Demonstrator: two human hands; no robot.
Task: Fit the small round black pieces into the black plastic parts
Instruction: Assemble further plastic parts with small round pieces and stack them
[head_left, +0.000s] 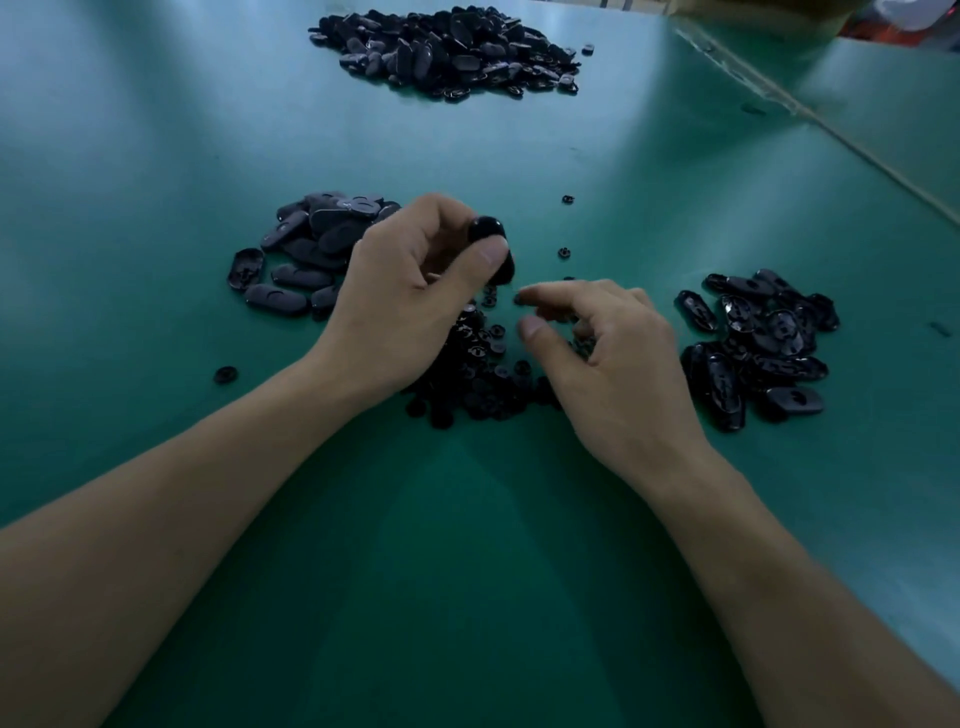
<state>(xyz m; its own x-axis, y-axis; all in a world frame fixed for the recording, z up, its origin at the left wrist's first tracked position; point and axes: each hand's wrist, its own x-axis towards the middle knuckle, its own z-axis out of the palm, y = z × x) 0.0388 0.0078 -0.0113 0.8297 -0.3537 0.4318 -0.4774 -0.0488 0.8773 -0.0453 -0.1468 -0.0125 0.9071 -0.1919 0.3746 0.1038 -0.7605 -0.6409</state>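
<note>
left hand: raised just above the green table, fingers curled, thumb and fingertips gripping one oval black plastic part held on edge, glossy side toward the camera

right hand: low over the heap of small round black pieces, fingers curled, index finger and thumb stretched toward the left and slightly apart. a small dark shape sits at the index fingertip; cannot tell whether a piece is pinched

heap of small round black pieces: centre of the table, between the two wrists and partly hidden under both hands

stray round pieces: one and another beyond the hands, a third left of the left forearm, all apart from the heap

left pile of oval parts: matte, mostly backs up, just beside the left hand

right pile of oval parts: glossy, hollow sides showing, near the right hand without touching it

far pile: a large mound of oval parts, well apart from the rest, at the far edge of the view
</note>
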